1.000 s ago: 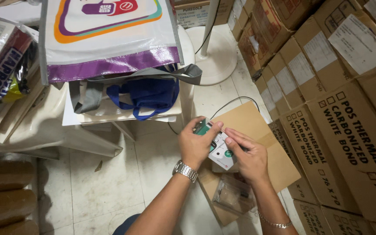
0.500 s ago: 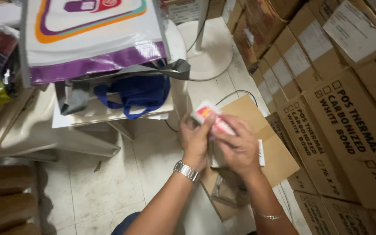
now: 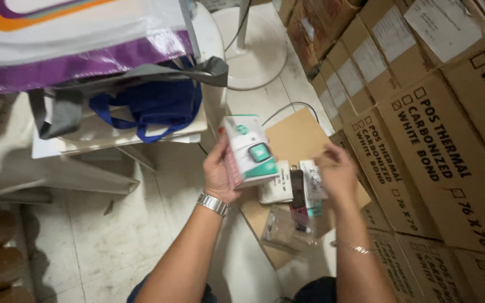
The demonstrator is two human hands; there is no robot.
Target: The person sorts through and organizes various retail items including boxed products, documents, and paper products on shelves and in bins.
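Note:
My left hand (image 3: 220, 171) grips a small stack of white and teal retail packs (image 3: 246, 148), held upright above the floor. My right hand (image 3: 337, 171) hovers blurred just to the right, fingers apart, holding nothing. Below it several small items lie on a flat brown cardboard box (image 3: 296, 134): a white pack (image 3: 278, 189), a dark slim item (image 3: 297, 188) and another white pack (image 3: 311, 179). A clear plastic pouch (image 3: 287, 229) lies nearer to me on the cardboard.
Stacked brown cartons (image 3: 428, 134) wall off the right side. A purple and white tote bag (image 3: 79, 39) and a blue bag (image 3: 152, 106) sit on a white plastic chair (image 3: 57, 163) at left. A fan base (image 3: 251, 47) and a black cable (image 3: 287, 108) lie on the tiled floor.
Both hands had held the packs together. Now the right hand has come away to the right, and the left alone holds the stack, turned teal face up. More small packs lie on the cardboard.

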